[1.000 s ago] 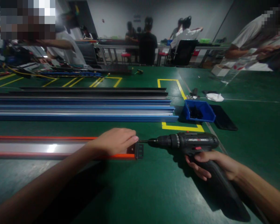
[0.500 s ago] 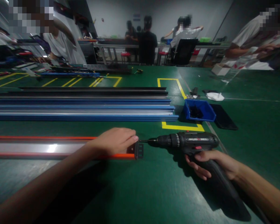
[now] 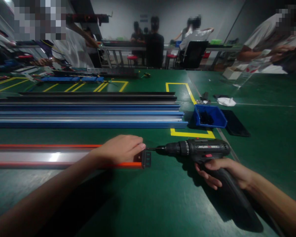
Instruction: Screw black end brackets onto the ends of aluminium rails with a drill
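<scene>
My right hand [image 3: 219, 174] grips the handle of a black cordless drill [image 3: 202, 148], which points left. Its long bit [image 3: 151, 149] reaches the black end cap [image 3: 146, 159] on a metal channel with orange edges [image 3: 128, 164]. Over the right end of that channel lies my left hand [image 3: 122, 148], fingers closed around its far side, with the thumb and fingertips beside the bit's tip. Whether a screw sits at the tip is hidden by the fingers.
Behind the orange channel lie several blue channels [image 3: 138, 125] and black channels [image 3: 113, 94]. A blue bin [image 3: 217, 121] with small black parts stands to their right, beside a dark flat pad [image 3: 235, 123]. Co-workers stand across the green table [image 3: 162, 197].
Both my hands and the drill hold nearly the same place; the view has shifted slightly. At the far left, a co-worker's arm and a long dark piece have moved up.
</scene>
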Demonstrator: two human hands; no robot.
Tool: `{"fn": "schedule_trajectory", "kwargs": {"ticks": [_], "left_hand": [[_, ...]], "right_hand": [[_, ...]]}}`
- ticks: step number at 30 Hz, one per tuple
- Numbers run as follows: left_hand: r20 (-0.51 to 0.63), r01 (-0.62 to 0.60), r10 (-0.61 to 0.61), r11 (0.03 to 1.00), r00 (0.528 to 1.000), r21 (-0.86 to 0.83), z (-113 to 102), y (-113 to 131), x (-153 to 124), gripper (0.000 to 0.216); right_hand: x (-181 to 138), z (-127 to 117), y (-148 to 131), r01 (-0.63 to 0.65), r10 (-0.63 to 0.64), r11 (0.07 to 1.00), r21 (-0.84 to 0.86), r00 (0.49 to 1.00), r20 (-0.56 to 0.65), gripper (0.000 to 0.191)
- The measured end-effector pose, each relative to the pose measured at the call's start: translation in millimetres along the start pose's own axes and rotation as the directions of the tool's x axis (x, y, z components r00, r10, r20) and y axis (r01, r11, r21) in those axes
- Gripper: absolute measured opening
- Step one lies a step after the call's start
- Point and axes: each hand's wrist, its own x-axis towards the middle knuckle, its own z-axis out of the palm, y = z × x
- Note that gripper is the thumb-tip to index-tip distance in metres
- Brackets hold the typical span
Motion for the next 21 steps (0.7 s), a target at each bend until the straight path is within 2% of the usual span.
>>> {"fn": "schedule_trajectory", "kwargs": {"ticks": [21], "left_hand": [[-0.004, -0.022, 0.022, 1.000, 1.000, -0.001, 2.1, -4.4, 0.4, 0.048]], "right_hand": [[-0.6, 2.2, -1.0, 0.008, -0.008, 1.000, -0.016, 1.000, -0.022, 0.022]]}}
